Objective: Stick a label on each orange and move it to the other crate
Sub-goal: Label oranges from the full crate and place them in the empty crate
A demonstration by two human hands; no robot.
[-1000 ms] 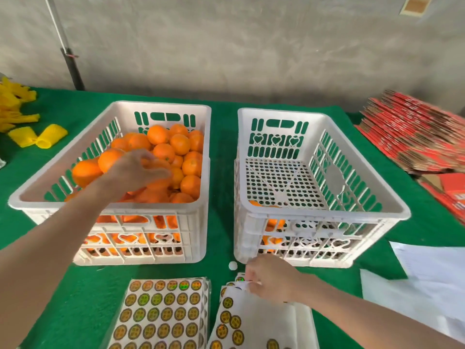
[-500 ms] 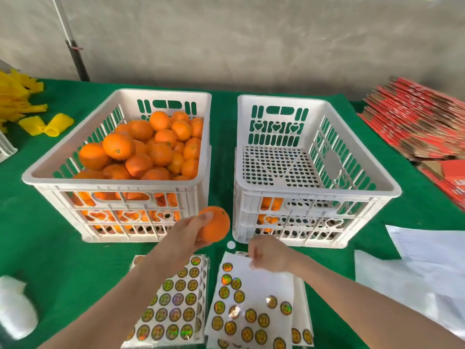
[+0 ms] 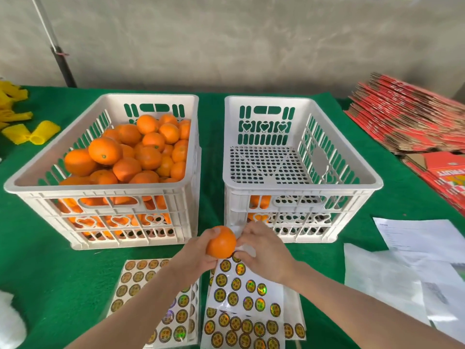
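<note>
Orange (image 3: 221, 241) is up in front of the two crates, just above the sticker sheets (image 3: 241, 298), with the left hand (image 3: 193, 260) wrapped around it. Right hand (image 3: 264, 253) has curled fingertips against its right side, can't tell if they're pinching a label. Left crate (image 3: 100, 188) is piled with oranges (image 3: 141, 152). Right crate (image 3: 302, 188) only shows a couple through its near wall.

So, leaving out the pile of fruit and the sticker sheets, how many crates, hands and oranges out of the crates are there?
White crates: 2 (left crate, right crate)
Hands: 2 (left hand, right hand)
Loose orange, held between the hands: 1
Total: 5
</note>
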